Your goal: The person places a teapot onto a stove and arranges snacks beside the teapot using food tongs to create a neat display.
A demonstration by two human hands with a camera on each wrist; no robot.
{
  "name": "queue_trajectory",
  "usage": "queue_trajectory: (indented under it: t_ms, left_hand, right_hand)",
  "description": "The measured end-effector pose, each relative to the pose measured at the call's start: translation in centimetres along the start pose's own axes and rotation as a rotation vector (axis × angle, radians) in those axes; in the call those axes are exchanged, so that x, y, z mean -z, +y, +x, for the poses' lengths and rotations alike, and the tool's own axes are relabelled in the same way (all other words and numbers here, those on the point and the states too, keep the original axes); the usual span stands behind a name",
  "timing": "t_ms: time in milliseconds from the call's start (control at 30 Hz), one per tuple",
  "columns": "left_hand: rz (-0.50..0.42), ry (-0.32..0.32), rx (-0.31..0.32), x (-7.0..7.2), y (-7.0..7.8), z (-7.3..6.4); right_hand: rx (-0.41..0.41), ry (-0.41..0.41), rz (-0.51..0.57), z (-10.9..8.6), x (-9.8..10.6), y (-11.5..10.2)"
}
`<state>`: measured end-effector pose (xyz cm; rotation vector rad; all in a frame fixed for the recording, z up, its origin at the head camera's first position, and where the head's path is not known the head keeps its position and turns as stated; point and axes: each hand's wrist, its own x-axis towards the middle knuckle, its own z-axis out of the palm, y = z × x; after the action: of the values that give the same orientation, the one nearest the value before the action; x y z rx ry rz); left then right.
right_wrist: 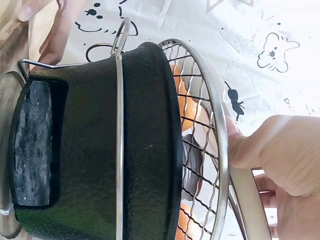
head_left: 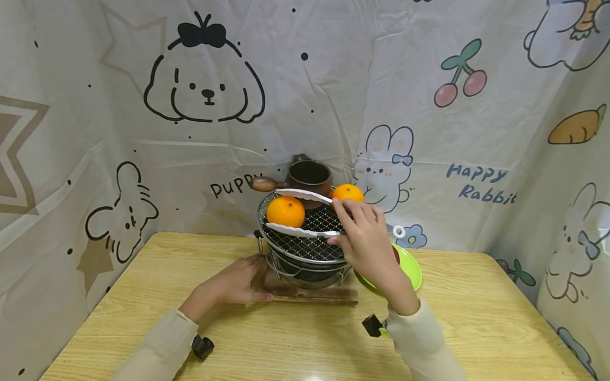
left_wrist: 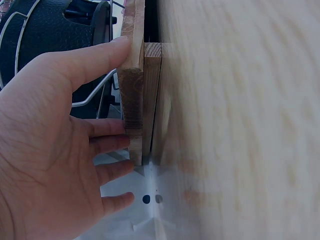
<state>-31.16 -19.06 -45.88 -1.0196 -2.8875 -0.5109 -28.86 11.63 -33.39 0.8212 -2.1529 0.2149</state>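
My right hand [head_left: 370, 244] holds a pair of tongs [head_left: 292, 230] with pale scalloped ends. Their two arms lie on either side of an orange [head_left: 286, 212] at the left of the round wire grill rack [head_left: 310, 246]. In the right wrist view, the thumb and fingers [right_wrist: 265, 186] are around the tongs beside the rack's rim. The rack tops a small black stove [right_wrist: 95, 145]. Under the stove is a wooden board [head_left: 314, 297]; my left hand [head_left: 238, 281] is at its left end. Its thumb [left_wrist: 102, 59] and fairly straight fingers touch the board's edge.
A second orange [head_left: 347, 193] sits at the rack's back right. A brown pot [head_left: 312, 182] with a side handle stands at the rack's back. A green plate [head_left: 412, 271], partly hidden, lies right of the stove. A printed cloth [head_left: 295, 106] hangs behind the table [head_left: 267, 338].
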Motion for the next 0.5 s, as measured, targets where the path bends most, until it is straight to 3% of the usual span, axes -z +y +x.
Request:
queue_trajectory:
  t_ms: [500]
  left_hand:
    - [0.005, 0.022, -0.022, 0.04, -0.02, -0.04]
  right_hand:
    - [0.001, 0.0, 0.011, -0.07, -0.22, -0.1]
